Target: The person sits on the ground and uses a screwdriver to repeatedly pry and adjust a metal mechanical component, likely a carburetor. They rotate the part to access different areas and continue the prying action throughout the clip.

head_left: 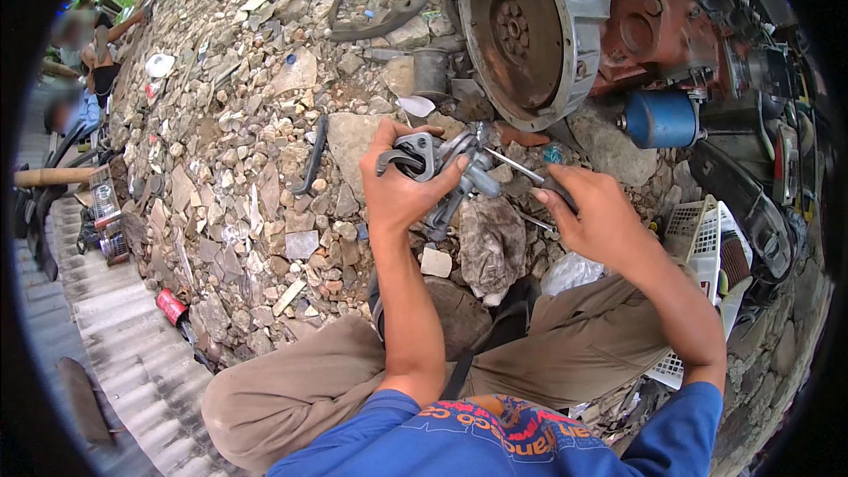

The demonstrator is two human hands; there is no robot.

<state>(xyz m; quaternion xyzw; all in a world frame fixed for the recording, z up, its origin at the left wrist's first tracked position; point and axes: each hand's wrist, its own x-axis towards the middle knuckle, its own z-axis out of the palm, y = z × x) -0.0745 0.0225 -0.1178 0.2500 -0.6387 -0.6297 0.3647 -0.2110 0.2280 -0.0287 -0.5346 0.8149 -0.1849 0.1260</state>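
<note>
Rubble ground [256, 168] lies under me; my left hand [399, 187] clamps a grey metal part [442, 163] held up between my hands, my right hand [594, 216] pinching a screwdriver [521, 170] against it

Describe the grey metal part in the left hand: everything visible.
The grey metal part looks like a cast assembly, dull and grimy, with a rounded housing and an arm running down to the right. The left hand grips it from below, above the rubble. A screwdriver in the right hand meets it from the right.

Screwdriver [517, 168] handle hidden in right hand [596, 216], distant people [75, 71] blurred
</note>
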